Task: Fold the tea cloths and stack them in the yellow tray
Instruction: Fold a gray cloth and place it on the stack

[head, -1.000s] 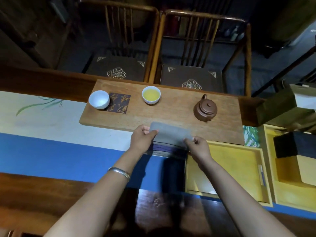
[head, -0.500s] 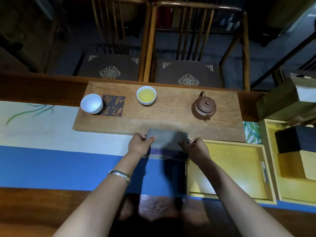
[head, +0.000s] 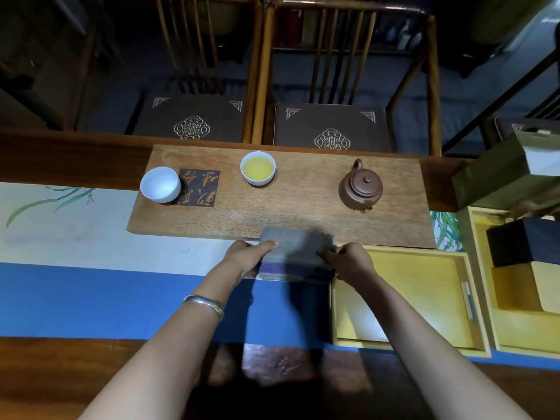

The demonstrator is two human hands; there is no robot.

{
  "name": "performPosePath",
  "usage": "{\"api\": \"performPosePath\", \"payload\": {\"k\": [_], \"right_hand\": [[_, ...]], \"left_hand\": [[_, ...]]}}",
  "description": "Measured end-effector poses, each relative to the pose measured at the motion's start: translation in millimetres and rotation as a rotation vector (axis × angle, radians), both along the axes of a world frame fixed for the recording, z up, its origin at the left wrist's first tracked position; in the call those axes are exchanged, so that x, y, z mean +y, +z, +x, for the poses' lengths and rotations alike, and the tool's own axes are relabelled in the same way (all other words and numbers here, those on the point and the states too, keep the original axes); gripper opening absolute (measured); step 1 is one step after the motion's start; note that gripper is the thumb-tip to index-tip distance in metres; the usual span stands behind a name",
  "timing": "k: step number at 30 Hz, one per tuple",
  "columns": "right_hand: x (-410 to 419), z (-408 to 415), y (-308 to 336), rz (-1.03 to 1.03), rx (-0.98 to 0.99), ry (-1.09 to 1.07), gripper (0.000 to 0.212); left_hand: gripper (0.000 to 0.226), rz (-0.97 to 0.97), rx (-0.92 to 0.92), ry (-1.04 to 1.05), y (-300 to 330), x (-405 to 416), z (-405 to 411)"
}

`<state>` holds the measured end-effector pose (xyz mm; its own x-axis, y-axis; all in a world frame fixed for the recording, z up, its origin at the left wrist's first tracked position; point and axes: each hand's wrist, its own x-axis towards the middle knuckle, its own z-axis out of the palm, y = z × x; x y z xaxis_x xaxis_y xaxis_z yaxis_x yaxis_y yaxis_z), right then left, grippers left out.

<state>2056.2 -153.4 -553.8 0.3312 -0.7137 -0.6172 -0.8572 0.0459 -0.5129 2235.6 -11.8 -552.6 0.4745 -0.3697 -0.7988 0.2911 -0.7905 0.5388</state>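
Dim tea table (head: 91, 298); left hand (head: 247, 256) and right hand (head: 351, 262) pinch opposite ends of blurred grey tea cloth (head: 295, 253), just left of yellow tray (head: 472, 301); fingertips hidden under folds

Wooden table (head: 60, 153) bears runner (head: 91, 292), board (head: 303, 207), yellow tray (head: 424, 292).

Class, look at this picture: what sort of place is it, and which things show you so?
Probably a tea room: a clay teapot and a cup of tea stand on a wooden tea board, with two carved wooden chairs behind.
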Motion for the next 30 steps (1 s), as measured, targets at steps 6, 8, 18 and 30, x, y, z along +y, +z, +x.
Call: {"api": "performPosePath", "payload": {"k": [6,8,18,30], "right_hand": [[2.4,0.1,0.4,0.024,0.016,-0.029,0.048],[4.1,0.4,1.1,0.014,0.020,-0.033,0.048],[7.1,0.6,7.0,-0.014,0.021,-0.011,0.045],[38.2,-1.5,14.8,0.053,-0.165,0.015,0.054]], "left_hand": [[0.065,-0.009,0.051,0.001,-0.3,-3.9,-5.9],[0.069,-0.006,0.075,0.013,-2.0,-5.5,-10.2],[0.061,-0.110,0.348,0.054,-7.0,-4.8,-18.0],[0.063,-0.242,0.452,0.165,-14.0,43.5,-14.3]]}}
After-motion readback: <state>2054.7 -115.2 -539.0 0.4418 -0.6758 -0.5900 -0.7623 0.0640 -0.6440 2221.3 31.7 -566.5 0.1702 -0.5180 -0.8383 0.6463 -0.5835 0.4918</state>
